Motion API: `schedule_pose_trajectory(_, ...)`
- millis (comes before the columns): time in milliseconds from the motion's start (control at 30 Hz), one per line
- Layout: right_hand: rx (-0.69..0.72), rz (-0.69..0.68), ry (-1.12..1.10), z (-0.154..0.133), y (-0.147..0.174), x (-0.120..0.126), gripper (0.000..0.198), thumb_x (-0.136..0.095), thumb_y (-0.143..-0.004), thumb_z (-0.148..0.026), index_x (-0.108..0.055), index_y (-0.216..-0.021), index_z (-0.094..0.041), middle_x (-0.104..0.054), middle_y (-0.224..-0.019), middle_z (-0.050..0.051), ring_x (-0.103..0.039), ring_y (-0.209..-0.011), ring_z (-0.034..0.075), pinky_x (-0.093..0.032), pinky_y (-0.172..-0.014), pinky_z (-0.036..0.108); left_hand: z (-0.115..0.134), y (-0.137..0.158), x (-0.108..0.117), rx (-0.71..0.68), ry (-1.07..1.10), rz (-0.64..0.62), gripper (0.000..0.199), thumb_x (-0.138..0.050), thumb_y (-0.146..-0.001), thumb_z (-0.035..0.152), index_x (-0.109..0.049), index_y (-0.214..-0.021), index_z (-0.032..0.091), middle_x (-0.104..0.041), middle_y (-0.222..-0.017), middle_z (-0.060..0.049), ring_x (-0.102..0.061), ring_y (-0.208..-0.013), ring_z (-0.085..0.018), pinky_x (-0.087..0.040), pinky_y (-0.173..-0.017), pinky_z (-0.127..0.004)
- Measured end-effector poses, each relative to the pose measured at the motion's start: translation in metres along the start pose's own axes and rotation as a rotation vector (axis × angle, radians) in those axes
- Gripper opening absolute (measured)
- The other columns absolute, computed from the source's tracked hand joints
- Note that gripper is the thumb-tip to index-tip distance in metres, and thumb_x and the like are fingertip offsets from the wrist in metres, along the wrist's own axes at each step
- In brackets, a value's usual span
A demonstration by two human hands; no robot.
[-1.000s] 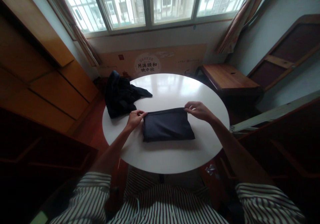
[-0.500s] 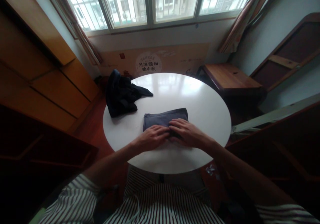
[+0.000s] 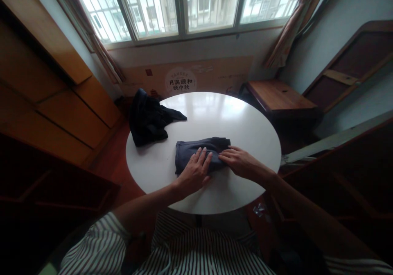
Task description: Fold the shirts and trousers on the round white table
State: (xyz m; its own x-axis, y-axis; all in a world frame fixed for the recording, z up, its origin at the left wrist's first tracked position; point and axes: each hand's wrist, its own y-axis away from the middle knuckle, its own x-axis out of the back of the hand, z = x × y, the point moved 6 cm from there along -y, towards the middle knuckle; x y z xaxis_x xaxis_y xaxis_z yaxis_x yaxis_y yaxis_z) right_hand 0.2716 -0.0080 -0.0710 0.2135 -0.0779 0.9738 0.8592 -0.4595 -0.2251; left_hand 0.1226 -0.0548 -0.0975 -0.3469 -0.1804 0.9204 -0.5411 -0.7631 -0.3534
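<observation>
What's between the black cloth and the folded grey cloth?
The head view shows just a strip of white table between the black cloth and the folded grey cloth.

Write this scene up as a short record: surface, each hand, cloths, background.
surface: glossy white table with a curved edge
left hand: fingers spread on the folded dark grey-blue cloth
right hand: fingertips at that cloth's right side; grip unclear
other cloth: crumpled black fabric heap, table's far left
background: wide multi-pane glass window beyond the table
</observation>
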Motion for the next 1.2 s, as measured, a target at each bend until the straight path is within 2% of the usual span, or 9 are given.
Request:
schedule_pose_trajectory(100,0.05,0.111,-0.045,-0.009,-0.015,0.036,0.037,-0.047,-0.082,0.001,-0.068,-0.107,-0.017,-0.074,-0.105,0.009,-0.068,-0.099,0.02,-0.043,-0.104,0.05,-0.004,-0.021,0.0,0.124,0.229,0.038,0.069,-0.062,-0.088,0.028,-0.034,-0.149,0.013,-0.047,-0.147,-0.023,-0.044,-0.137,-0.039,-0.043,-0.105,-0.056)
schedule_pose_trajectory(200,0.048,0.362,-0.119,-0.013,-0.026,0.085,0.032,-0.051,-0.089,-0.008,-0.065,-0.116,-0.021,-0.072,-0.109,0.007,-0.067,-0.103,0.02,-0.04,-0.108,0.05,-0.019,-0.039,0.022,0.207,0.587,0.146,0.051,-0.057,-0.091,0.026,-0.046,-0.14,0.02,-0.068,-0.119,-0.012,-0.065,-0.109,-0.027,-0.052,-0.094,-0.043)
schedule_pose_trajectory(333,-0.277,0.781,-0.398,0.023,-0.016,0.125,0.052,-0.069,-0.086,-0.039,-0.053,-0.134,-0.024,-0.061,-0.132,0.011,-0.056,-0.124,0.027,-0.041,-0.108,0.051,-0.05,-0.052,0.058,0.444,1.182,0.393,0.044,-0.073,-0.082,0.038,-0.06,-0.12,0.02,-0.071,-0.105,-0.006,-0.067,-0.096,-0.023,-0.055,-0.088,-0.037)
schedule_pose_trajectory(400,-0.399,0.767,-0.698,0.046,-0.011,0.115,0.07,-0.072,-0.081,-0.055,-0.047,-0.14,-0.025,-0.057,-0.139,0.012,-0.053,-0.129,0.03,-0.042,-0.107,0.053,-0.054,-0.056,0.066,0.542,1.463,0.445,0.049,-0.08,-0.075,0.042,-0.062,-0.115,0.02,-0.072,-0.105,-0.005,-0.068,-0.098,-0.025,-0.056,-0.089,-0.039)
schedule_pose_trajectory(533,-0.447,0.457,-1.381,0.057,-0.011,0.06,0.079,-0.061,-0.077,-0.075,-0.053,-0.135,-0.022,-0.066,-0.124,0.013,-0.065,-0.111,0.031,-0.054,-0.093,0.048,-0.049,-0.065,0.066,0.682,1.726,0.436,0.052,-0.083,-0.072,0.042,-0.063,-0.115,0.02,-0.074,-0.102,-0.007,-0.069,-0.101,-0.028,-0.057,-0.092,-0.042)
schedule_pose_trajectory(667,-0.658,0.36,-1.654,0.048,-0.006,0.011,0.073,-0.086,-0.063,-0.049,-0.06,-0.124,-0.018,-0.071,-0.111,0.012,-0.07,-0.093,0.027,-0.06,-0.081,0.038,-0.05,-0.076,0.031,0.863,1.871,0.259,0.049,-0.07,-0.084,0.049,-0.063,-0.118,0.014,-0.074,-0.103,-0.013,-0.071,-0.099,-0.029,-0.059,-0.091,-0.042)
schedule_pose_trajectory(833,-1.034,0.238,-1.825,0.04,0.0,-0.042,0.055,-0.075,-0.077,-0.031,-0.056,-0.127,-0.017,-0.073,-0.102,0.011,-0.071,-0.083,0.022,-0.06,-0.081,0.036,-0.081,-0.073,-0.024,1.154,1.862,0.134,0.035,-0.063,-0.091,0.036,-0.064,-0.114,0.01,-0.076,-0.093,-0.013,-0.074,-0.086,-0.024,-0.061,-0.083,-0.035)
schedule_pose_trajectory(1033,-0.824,0.224,-1.887,0.027,0.003,-0.045,0.083,-0.077,-0.069,-0.018,-0.04,-0.142,-0.025,-0.07,-0.114,0.007,-0.072,-0.092,0.021,-0.059,-0.087,0.034,-0.103,-0.063,-0.034,1.131,1.829,0.001,0.03,-0.07,-0.082,0.022,-0.067,-0.109,0.011,-0.077,-0.084,-0.009,-0.074,-0.07,-0.02,-0.062,-0.072,-0.031)
schedule_pose_trajectory(1200,-0.712,0.471,-1.72,0.033,0.002,-0.023,0.058,-0.058,-0.087,-0.042,-0.044,-0.141,-0.028,-0.07,-0.116,0.008,-0.069,-0.102,0.027,-0.058,-0.089,0.045,-0.085,-0.067,-0.022,0.973,1.961,-0.068,0.02,-0.067,-0.08,0.017,-0.071,-0.098,0.009,-0.076,-0.081,-0.009,-0.072,-0.066,-0.018,-0.06,-0.064,-0.025)
